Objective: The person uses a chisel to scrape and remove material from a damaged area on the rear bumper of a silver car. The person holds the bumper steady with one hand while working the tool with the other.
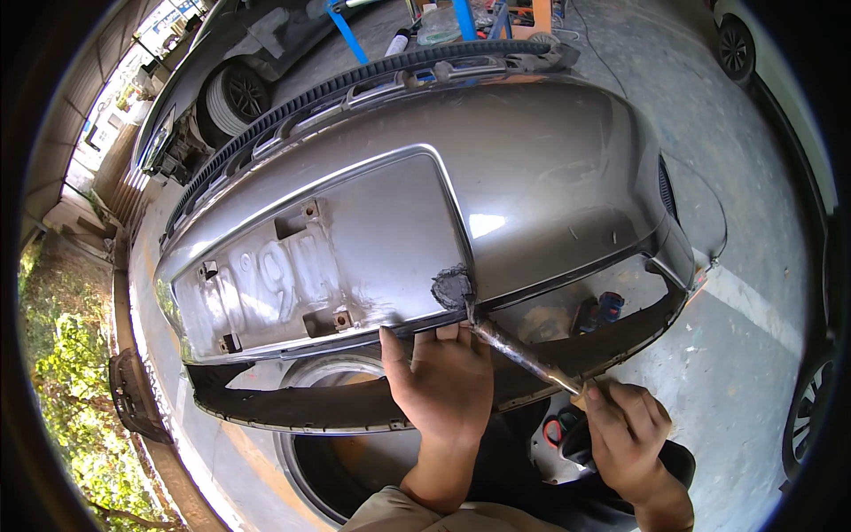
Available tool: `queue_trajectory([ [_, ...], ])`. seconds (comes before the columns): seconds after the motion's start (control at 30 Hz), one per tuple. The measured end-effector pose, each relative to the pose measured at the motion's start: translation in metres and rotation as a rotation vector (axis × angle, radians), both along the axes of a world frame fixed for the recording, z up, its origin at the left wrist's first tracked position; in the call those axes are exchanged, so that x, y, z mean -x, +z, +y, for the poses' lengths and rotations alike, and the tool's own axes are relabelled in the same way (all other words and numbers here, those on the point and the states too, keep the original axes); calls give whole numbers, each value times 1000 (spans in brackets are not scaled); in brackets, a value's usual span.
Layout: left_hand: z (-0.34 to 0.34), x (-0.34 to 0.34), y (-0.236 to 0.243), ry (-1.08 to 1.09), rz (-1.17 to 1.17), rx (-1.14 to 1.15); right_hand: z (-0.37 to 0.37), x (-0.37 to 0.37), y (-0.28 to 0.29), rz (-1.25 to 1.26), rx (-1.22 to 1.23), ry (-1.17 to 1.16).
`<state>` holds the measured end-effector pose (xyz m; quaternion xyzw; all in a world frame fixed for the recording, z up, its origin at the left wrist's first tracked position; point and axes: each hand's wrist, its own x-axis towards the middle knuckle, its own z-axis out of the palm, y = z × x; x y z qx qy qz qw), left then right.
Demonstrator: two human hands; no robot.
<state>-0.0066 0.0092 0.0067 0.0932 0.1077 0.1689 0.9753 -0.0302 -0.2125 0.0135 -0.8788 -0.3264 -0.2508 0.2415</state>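
A grey-brown car bumper [550, 151] lies across the middle, with a recessed panel that has several square holes. At the panel's lower right corner is a rough, dark grey patch [452, 288]. My right hand [628, 433] is closed round the handle of a soldering iron [532, 362], a tool with a long metal shaft. Its tip end reaches the edge of the bumper beside the dark patch. My left hand [443, 386] grips the bumper's lower edge just left of the shaft, fingertips partly hidden behind the edge, thumb apart.
Under the bumper stands a tyre [306, 470]. A blue and black power tool [603, 310] and red-handled scissors or pliers [554, 432] lie low on the right. A dark car [257, 40] is at the far left, a white car [789, 80] on the right, and a blue-legged stand [465, 19] behind.
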Motion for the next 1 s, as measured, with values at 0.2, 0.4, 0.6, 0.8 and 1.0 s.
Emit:
queue_trajectory([
  [0.2,3,1,-9,-20,-41,5,2,-4,8,-12,25,20],
  [0.4,0,0,-2,-26,-23,-82,1,-13,6,-46,-7,-13],
  [0.6,0,0,-2,-12,-14,-32,-10,-1,18,773,-418,92],
  [0.8,2,2,-10,-39,-67,-49,-7,-2,28,1211,-548,185],
  [1.0,1,1,-2,-15,-11,-31,-7,-7,27,1133,-508,117],
])
